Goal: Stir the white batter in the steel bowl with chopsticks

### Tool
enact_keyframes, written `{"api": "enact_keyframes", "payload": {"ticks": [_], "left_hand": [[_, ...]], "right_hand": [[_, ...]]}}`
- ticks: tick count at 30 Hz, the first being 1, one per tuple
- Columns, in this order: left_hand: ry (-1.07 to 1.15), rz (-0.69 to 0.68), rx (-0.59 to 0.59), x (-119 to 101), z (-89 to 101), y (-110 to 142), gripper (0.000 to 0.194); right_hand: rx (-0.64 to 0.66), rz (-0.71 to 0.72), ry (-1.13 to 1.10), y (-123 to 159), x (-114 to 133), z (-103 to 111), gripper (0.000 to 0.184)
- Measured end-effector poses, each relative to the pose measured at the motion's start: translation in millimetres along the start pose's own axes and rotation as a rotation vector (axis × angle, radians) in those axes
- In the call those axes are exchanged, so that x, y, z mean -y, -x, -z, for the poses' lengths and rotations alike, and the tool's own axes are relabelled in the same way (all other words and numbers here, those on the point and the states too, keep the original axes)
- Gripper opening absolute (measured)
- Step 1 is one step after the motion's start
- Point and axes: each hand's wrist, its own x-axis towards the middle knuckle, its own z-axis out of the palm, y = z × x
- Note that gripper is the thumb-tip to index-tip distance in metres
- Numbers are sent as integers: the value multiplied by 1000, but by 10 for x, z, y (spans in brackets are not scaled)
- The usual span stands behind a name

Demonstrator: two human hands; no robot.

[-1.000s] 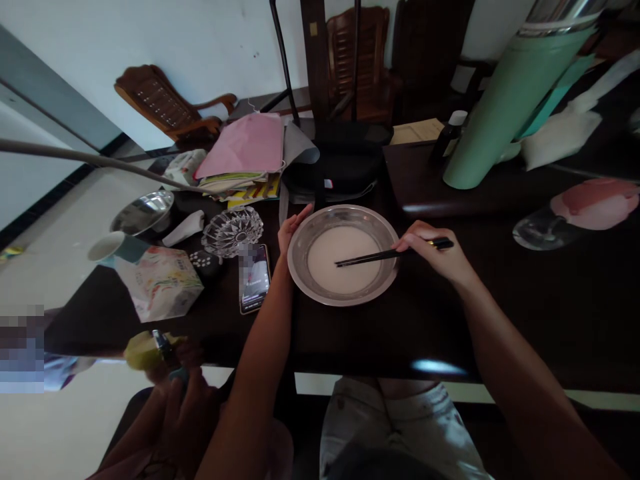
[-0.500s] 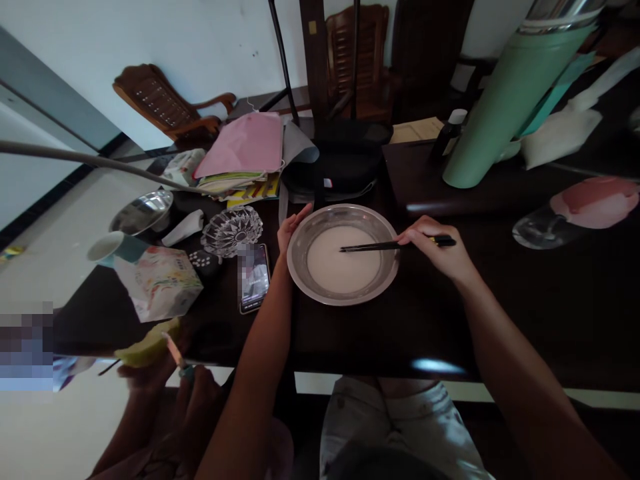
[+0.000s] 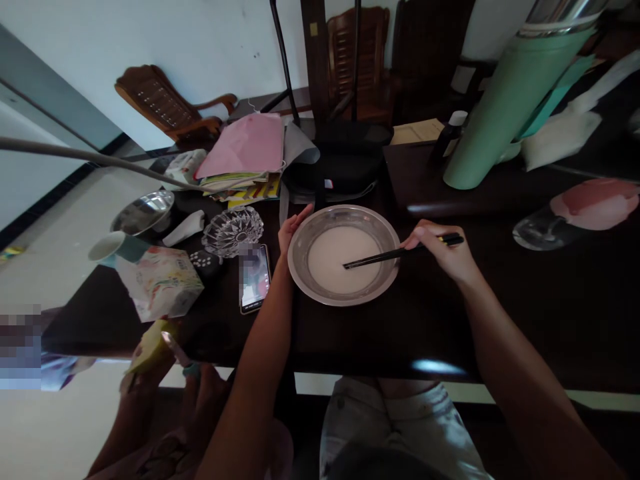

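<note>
A round metal bowl (image 3: 295, 283) of milky white liquid (image 3: 340, 253) rests on the dark table in front of me. My left hand (image 3: 293, 230) holds the bowl by its left side, the fingers lying along the rim. Black chopsticks (image 3: 375, 259) with gold bands are gripped in my right hand (image 3: 437, 247), just beyond the bowl's right rim. Their tips reach into the liquid near the middle of the bowl, and they slant up to the right.
Left of the bowl lie a phone (image 3: 255, 280), a glass dish (image 3: 233, 232) and a tissue box (image 3: 163, 283). Another person's hands (image 3: 200, 393) hold a knife (image 3: 177, 350) and a piece of green-skinned fruit (image 3: 150, 347). A green thermos (image 3: 515, 110) and a pink-topped bottle (image 3: 575, 212) stand at right.
The chopstick tips have shifted slightly right and down through the liquid, and my right hand has moved a little right. The other person's fruit and knife have changed angle.
</note>
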Motion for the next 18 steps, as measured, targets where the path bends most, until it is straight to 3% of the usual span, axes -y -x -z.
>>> {"api": "enact_keyframes", "payload": {"ticks": [3, 8, 13, 18], "left_hand": [[-8, 5, -4, -7, 0, 1, 60], [0, 10, 6, -6, 6, 1, 59], [4, 0, -2, -5, -6, 16, 56], [-5, -1, 2, -7, -12, 19, 57]], "right_hand": [[69, 45, 60, -3, 7, -16, 32], [-54, 7, 27, -3, 7, 2, 37], [90, 60, 47, 2, 10, -24, 29], [-48, 28, 30, 3, 12, -3, 33]]}}
